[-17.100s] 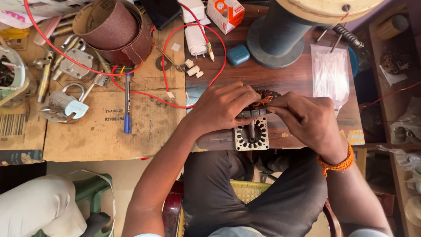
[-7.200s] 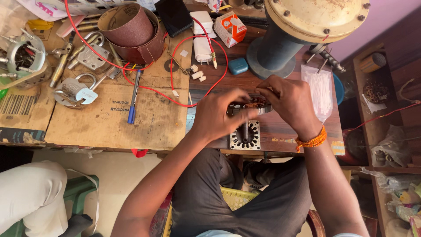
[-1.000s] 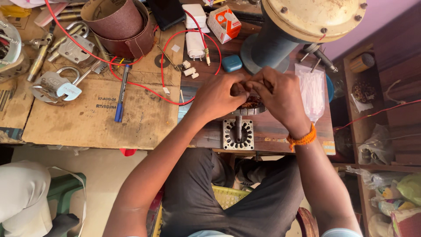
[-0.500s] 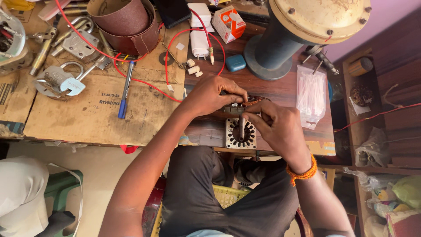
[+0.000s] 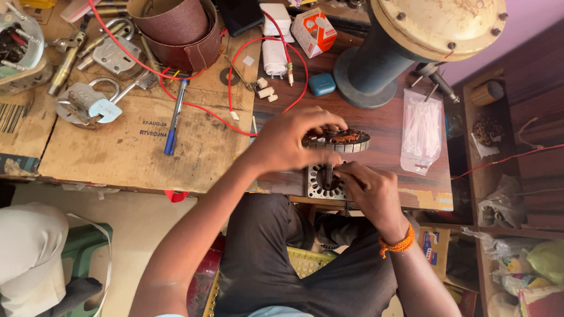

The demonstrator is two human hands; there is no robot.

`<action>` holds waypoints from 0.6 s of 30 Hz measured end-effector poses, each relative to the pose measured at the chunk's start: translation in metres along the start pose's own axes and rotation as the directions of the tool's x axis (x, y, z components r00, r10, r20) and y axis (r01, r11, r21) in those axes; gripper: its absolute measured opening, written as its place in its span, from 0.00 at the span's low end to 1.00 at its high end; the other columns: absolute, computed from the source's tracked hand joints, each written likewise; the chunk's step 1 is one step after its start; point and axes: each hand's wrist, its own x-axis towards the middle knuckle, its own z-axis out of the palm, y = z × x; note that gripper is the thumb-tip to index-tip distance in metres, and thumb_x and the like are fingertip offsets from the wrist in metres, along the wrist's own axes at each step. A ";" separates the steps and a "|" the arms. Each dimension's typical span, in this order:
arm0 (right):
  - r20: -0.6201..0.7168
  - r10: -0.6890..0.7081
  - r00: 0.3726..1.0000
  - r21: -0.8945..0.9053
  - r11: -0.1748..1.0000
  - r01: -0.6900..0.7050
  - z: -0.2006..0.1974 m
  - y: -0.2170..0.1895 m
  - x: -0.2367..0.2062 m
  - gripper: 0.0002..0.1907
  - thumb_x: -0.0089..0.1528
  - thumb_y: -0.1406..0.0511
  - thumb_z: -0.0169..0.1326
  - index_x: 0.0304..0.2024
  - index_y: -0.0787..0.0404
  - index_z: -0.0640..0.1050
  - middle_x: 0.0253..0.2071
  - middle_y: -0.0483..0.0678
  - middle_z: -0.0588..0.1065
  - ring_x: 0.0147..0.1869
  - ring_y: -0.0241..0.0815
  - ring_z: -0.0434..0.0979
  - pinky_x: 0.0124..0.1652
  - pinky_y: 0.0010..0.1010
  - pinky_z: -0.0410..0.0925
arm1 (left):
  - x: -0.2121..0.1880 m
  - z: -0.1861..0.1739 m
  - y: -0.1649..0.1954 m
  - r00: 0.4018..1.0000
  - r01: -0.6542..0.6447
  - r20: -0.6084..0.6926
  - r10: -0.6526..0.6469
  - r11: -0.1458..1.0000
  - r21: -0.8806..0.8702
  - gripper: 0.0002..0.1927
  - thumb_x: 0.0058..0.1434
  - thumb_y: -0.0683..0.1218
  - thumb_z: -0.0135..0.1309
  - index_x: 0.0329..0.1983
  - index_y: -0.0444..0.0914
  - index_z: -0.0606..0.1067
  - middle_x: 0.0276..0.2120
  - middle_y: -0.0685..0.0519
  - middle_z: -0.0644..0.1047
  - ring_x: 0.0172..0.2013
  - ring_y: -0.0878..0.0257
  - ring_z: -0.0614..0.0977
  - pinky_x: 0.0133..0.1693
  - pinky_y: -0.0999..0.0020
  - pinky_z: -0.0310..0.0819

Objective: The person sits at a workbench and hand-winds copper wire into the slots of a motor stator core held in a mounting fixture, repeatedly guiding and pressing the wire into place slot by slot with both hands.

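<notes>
My left hand grips a round motor stator with copper windings, holding it by its left rim just above the wooden table. Below it stands a square slotted steel core near the table's front edge. My right hand rests against that core, fingers curled on a thin dark shaft that rises from its middle. An orange thread band circles my right wrist.
A cardboard sheet covers the table's left part, bearing a blue pen, padlocks, a brown sandpaper roll and red wire. A heavy winding machine stands at the back right, with a plastic bag beside it.
My left hand has lifted the wound stator slightly up and right of the square core. My right hand has dropped lower onto the core's shaft.
</notes>
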 end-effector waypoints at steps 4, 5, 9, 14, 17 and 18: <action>-0.033 -0.076 0.997 0.046 0.996 0.077 -0.011 0.014 -0.008 0.04 0.60 0.69 0.63 0.37 0.61 0.83 0.27 0.48 0.80 0.26 0.33 0.80 0.28 0.28 0.71 | -0.007 0.031 0.015 0.994 0.020 -0.104 0.025 0.910 0.413 0.23 0.59 0.56 0.67 0.55 0.48 0.76 0.45 0.59 0.80 0.44 0.57 0.81 0.46 0.58 0.73; -0.040 -0.016 0.999 -0.008 1.000 0.016 -0.017 0.015 -0.009 0.04 0.60 0.69 0.64 0.38 0.61 0.84 0.26 0.49 0.79 0.24 0.35 0.77 0.27 0.29 0.69 | -0.009 0.036 0.015 0.989 0.008 -0.134 0.057 0.897 0.442 0.23 0.58 0.55 0.66 0.55 0.48 0.76 0.44 0.59 0.80 0.44 0.57 0.81 0.46 0.58 0.72; -0.078 -0.019 0.997 -0.027 0.999 0.017 -0.045 0.015 -0.007 0.04 0.62 0.70 0.62 0.40 0.62 0.83 0.31 0.48 0.80 0.29 0.34 0.78 0.32 0.26 0.70 | -0.013 0.051 0.010 0.964 -0.059 -0.193 0.184 0.853 0.519 0.23 0.59 0.54 0.65 0.58 0.47 0.76 0.47 0.60 0.79 0.45 0.60 0.79 0.46 0.58 0.68; -0.037 0.020 0.999 0.033 0.999 -0.019 -0.071 0.007 -0.001 0.03 0.62 0.69 0.61 0.38 0.64 0.82 0.32 0.46 0.82 0.29 0.31 0.77 0.30 0.25 0.68 | -0.015 0.061 0.007 0.944 -0.120 -0.199 0.262 0.837 0.534 0.24 0.59 0.51 0.65 0.59 0.46 0.76 0.49 0.60 0.79 0.46 0.61 0.78 0.47 0.59 0.67; -0.046 0.053 0.998 0.062 0.997 -0.050 -0.069 0.002 0.013 0.04 0.63 0.69 0.61 0.39 0.64 0.81 0.30 0.47 0.81 0.27 0.32 0.74 0.29 0.26 0.66 | -0.015 0.064 0.009 0.942 -0.126 -0.200 0.269 0.837 0.532 0.25 0.58 0.50 0.66 0.59 0.45 0.76 0.49 0.59 0.80 0.46 0.60 0.78 0.47 0.58 0.67; -0.044 0.071 0.996 0.061 0.996 -0.069 -0.067 0.002 0.020 0.04 0.63 0.69 0.61 0.39 0.65 0.81 0.29 0.47 0.80 0.27 0.32 0.73 0.28 0.27 0.66 | -0.016 0.064 0.009 0.943 -0.124 -0.201 0.266 0.838 0.531 0.25 0.57 0.49 0.66 0.59 0.46 0.76 0.48 0.59 0.80 0.46 0.60 0.78 0.47 0.59 0.67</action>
